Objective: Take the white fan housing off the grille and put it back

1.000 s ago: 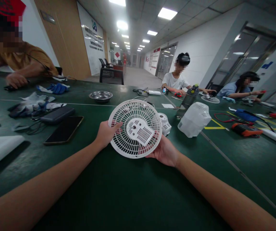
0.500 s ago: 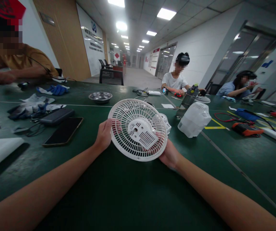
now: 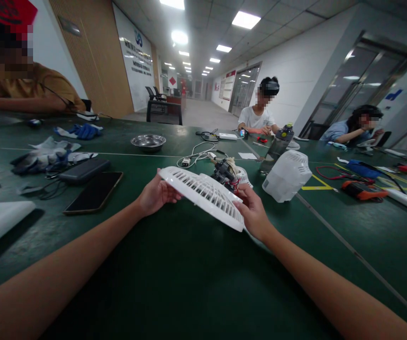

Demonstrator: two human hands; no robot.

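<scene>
A round white fan grille (image 3: 206, 196) is held tilted above the green table, its near edge low toward the right. My left hand (image 3: 156, 192) grips the rim on the left, with fingers curled beneath. On the right, my right hand (image 3: 253, 211) pinches the opposite side of the grille, thumb on its face. Just behind the grille shows a dark motor (image 3: 224, 171) with red and pale wires. A white vented part (image 3: 245, 178) is partly hidden behind the right hand. Farther right stands a translucent white plastic housing (image 3: 287, 176).
A metal bowl (image 3: 148, 142) and a white cable (image 3: 186, 162) lie beyond the grille. To the left are a phone (image 3: 94, 192), a power bank (image 3: 85, 171) and gloves (image 3: 42, 158). A water bottle (image 3: 276, 150) and a multimeter (image 3: 363, 190) are at right. Several people sit around the table.
The grille has tipped from facing me to a flatter, slanted pose, exposing the motor and cable behind it. My right hand has moved its grip, its thumb now on the face.
</scene>
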